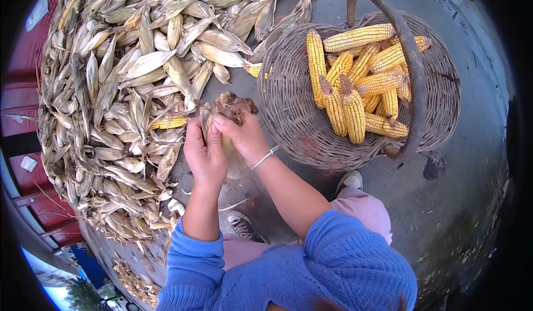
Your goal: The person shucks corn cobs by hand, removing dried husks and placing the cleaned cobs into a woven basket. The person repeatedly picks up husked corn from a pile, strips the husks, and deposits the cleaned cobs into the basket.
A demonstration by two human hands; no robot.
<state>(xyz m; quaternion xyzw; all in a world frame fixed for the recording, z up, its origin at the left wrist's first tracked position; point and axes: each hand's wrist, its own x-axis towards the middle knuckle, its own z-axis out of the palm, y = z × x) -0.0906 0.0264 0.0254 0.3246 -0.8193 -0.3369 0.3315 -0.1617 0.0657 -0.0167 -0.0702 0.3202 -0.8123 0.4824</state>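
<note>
Both of my hands grip one ear of corn in its dry husk (229, 150), with brown silk (234, 107) tufted at its far end. My left hand (205, 150) holds the husk from the left, thumb on top. My right hand (245, 138), with a bangle at the wrist, closes on it from the right, its thumb close to the left one. The kernels of this ear are hidden by husk and fingers. To the right stands a wicker basket (291, 132) holding several bare yellow corn cobs (354, 117).
A large heap of husked corn and loose husks (125, 144) spreads on the left. A bare cob (168, 122) lies at its edge, and another (255, 70) beside the basket. The basket's thick handle (412, 65) arches upward. My shoes (245, 226) rest on the concrete floor (449, 202).
</note>
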